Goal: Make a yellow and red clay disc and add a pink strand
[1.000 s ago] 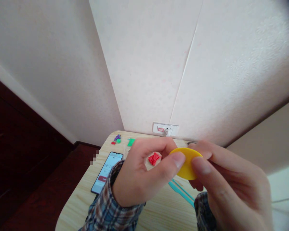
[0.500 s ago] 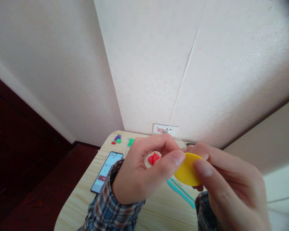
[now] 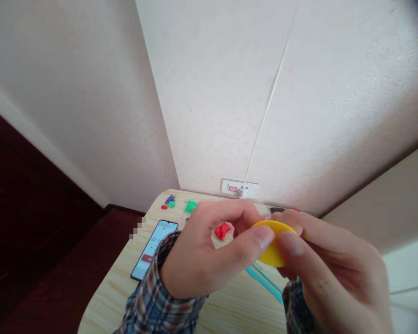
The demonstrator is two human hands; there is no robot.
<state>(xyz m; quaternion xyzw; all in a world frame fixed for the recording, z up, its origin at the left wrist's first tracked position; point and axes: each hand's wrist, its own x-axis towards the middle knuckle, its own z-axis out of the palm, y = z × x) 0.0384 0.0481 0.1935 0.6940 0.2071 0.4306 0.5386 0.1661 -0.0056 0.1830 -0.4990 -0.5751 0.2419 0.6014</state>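
Note:
A flat, round yellow disc (image 3: pixel 272 254), smooth like modelling clay, is held up over the table between both hands. My left hand (image 3: pixel 216 253) pinches its left edge, thumb in front. On the right side, my right hand (image 3: pixel 330 260) grips it with the thumb pressed on its face and the fingers behind. Through the gap under my left hand's fingers shows a crumpled red piece (image 3: pixel 222 231) on the table. Two slim teal tools (image 3: pixel 266 284) lie below the disc, partly covered by the hands.
A phone (image 3: pixel 155 248) with a timer on its screen lies left on the wooden table (image 3: pixel 114 297). Small purple, green and red fruit-like shapes (image 3: pixel 169 202) sit at the far left corner, near a green piece (image 3: pixel 191 206). A wall socket (image 3: pixel 239 188) is behind the table.
My thumbs have come closer together on the yellow disc, and it now looks slightly bent and more tilted. My left thumb has shifted a little right and down.

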